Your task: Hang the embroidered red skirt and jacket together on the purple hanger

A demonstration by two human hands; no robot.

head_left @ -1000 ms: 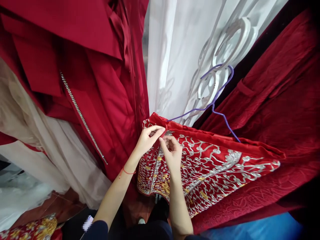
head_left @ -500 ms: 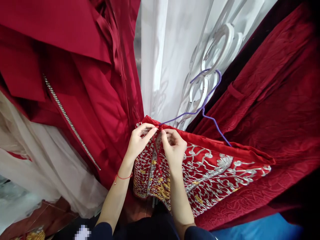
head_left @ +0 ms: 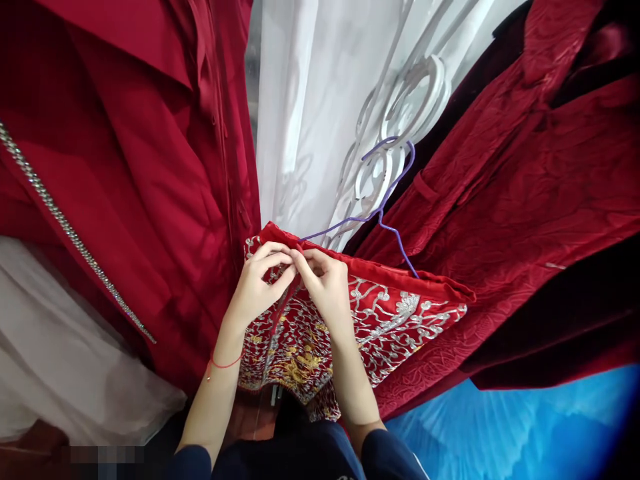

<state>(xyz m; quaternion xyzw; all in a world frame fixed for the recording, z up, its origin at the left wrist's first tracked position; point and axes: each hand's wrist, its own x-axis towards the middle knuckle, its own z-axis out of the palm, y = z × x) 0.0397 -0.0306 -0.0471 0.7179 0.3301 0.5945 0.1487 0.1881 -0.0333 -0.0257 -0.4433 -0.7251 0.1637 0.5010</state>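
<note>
A red garment point(head_left: 400, 313) with silver and gold embroidery hangs on a purple wire hanger point(head_left: 385, 220). My left hand point(head_left: 257, 287) and my right hand point(head_left: 325, 287) meet at its top edge near the collar. Both hands pinch the fabric there, fingertips close together. What sits between the fingertips is too small to make out. A thin red string circles my left wrist.
Dark red satin gowns point(head_left: 150, 167) hang on the left, one with a rhinestone strip point(head_left: 75, 237). A white sheer curtain point(head_left: 310, 113) and white scrollwork point(head_left: 400, 113) stand behind. Red textured fabric point(head_left: 525, 200) hangs right. White tulle point(head_left: 60, 373) lies lower left, blue floor point(head_left: 525, 427) lower right.
The view has shifted, so everything sits further left. My hands have drawn closer together at the garment's top edge, and the embroidered front hangs more bunched.
</note>
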